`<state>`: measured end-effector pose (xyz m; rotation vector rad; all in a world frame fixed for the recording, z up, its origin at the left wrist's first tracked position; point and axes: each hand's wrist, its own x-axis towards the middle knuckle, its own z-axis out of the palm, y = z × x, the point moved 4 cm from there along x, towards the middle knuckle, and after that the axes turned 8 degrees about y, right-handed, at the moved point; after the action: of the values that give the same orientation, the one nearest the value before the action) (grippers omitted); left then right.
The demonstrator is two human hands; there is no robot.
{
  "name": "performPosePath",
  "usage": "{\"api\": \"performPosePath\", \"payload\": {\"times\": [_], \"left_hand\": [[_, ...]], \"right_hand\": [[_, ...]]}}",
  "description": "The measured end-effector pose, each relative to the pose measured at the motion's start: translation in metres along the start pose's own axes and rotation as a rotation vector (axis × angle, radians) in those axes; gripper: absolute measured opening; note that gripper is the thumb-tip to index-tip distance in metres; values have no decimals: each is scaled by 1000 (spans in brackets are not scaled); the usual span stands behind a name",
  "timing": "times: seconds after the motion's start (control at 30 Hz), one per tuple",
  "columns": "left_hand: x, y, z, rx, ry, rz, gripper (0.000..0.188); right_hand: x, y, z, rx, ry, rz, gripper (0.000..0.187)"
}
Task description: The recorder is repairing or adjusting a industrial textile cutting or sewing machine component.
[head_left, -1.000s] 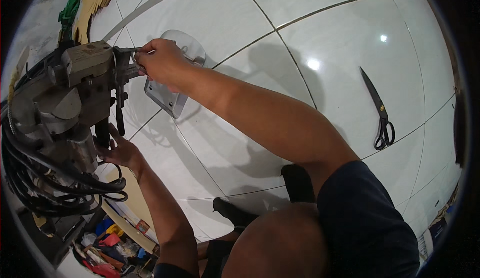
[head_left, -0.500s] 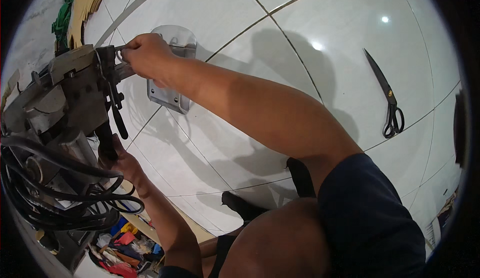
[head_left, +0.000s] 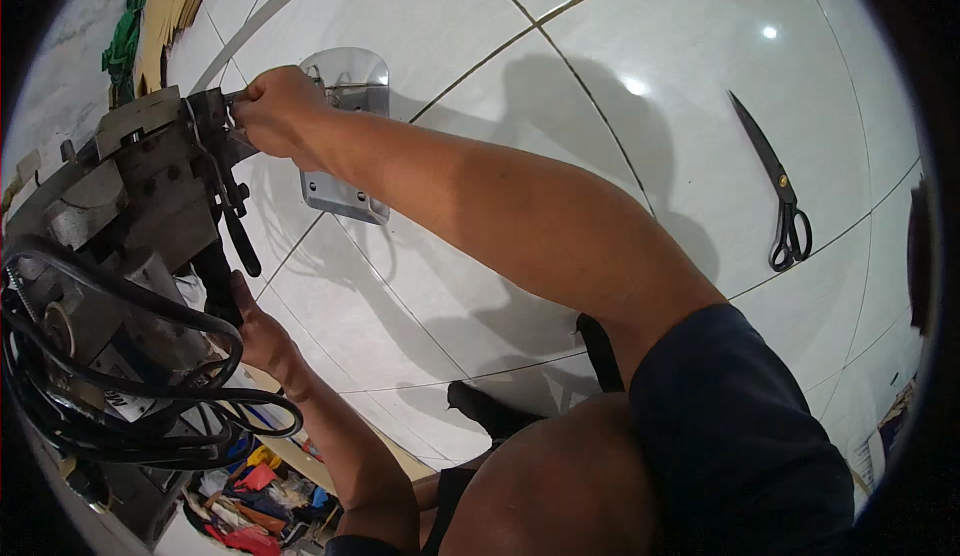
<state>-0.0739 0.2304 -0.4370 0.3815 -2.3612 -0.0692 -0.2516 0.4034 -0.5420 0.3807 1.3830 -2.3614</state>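
A dark metal machine (head_left: 165, 181), which looks like an upright cloth cutter, fills the left side. My left hand (head_left: 262, 341) is closed around the black handle (head_left: 213, 276) on its near side, partly behind the cables. At the far side of the machine's head, the fingers of my right hand (head_left: 275, 111) pinch a small metal part, mostly covered by the hand. Under my right wrist, the shiny metal base plate (head_left: 340, 192) with rounded corners shows on the floor side. A black lever (head_left: 240, 241) hangs from the head between both hands.
Thick black cables (head_left: 120, 386) loop over the machine's near side. Large black shears (head_left: 781, 181) lie on the white tiled floor (head_left: 480, 286) at the right. Colourful cloth scraps (head_left: 265, 501) are heaped at the lower left. Tan sheets (head_left: 180, 6) and green cloth (head_left: 122, 41) stand at the far left.
My right hand has shifted slightly left at the metal part, its fingers curled closer to the head. The near cable loops have swung a little to the right. My left hand stays at the handle.
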Motion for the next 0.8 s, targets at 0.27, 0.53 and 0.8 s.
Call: {"api": "performPosePath", "payload": {"times": [0.27, 0.53, 0.8], "left_hand": [[0, -5, 1, 111, 25, 183, 45], [3, -7, 6, -38, 39, 65, 41], [-1, -21, 4, -97, -13, 122, 44]], "right_hand": [[-3, 4, 8, 333, -60, 117, 19], [10, 15, 17, 675, -170, 141, 20], [9, 13, 4, 277, -178, -112, 24]]}}
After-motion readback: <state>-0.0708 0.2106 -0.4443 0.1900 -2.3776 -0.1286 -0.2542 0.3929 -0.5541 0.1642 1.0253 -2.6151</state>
